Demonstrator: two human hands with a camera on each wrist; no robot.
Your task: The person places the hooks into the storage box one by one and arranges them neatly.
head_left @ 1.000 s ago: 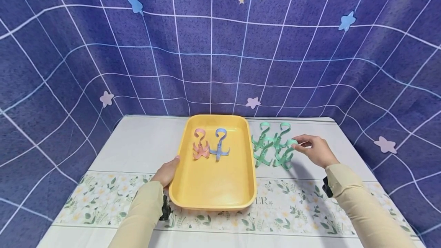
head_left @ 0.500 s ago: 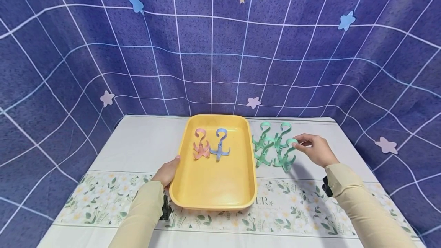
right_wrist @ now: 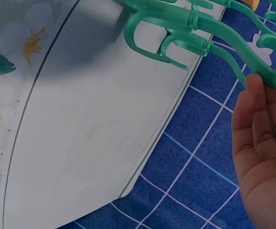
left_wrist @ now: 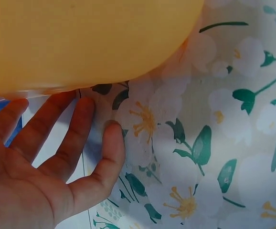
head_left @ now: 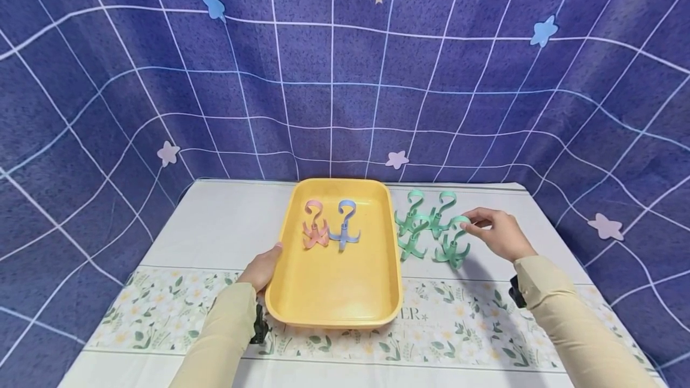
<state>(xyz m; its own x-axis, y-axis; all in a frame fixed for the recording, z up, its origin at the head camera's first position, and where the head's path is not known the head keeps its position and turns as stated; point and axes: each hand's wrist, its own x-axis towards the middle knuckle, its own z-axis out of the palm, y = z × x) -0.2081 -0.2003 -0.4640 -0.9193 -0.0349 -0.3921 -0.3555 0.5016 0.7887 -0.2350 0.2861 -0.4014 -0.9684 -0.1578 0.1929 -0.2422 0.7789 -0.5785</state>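
Note:
My left hand [head_left: 260,268] holds the left side of a yellow tray [head_left: 334,313], thumb at the rim; in the left wrist view its fingers [left_wrist: 80,121] reach up against the tray's outer wall. Inside the tray lie a pink claw hanger hook [head_left: 315,235] and a blue one [head_left: 344,234], curved ends pointing away. With thumb and fingertips, my right hand [head_left: 498,235] pinches the curved top of a green claw hanger hook [head_left: 453,251], which stands tilted with its prongs low over the table. Other green hooks [head_left: 412,247] lie just left of it.
The green group sits close along the tray's right wall. A white table cover [head_left: 232,214] with a floral band [head_left: 172,307] lies beneath everything. Behind and at both sides hangs a blue gridded cloth [head_left: 345,106] with stars.
My right hand has moved slightly right, and the green hook it pinches has turned and shifted right, apart from the other green ones. The left hand and tray stay put.

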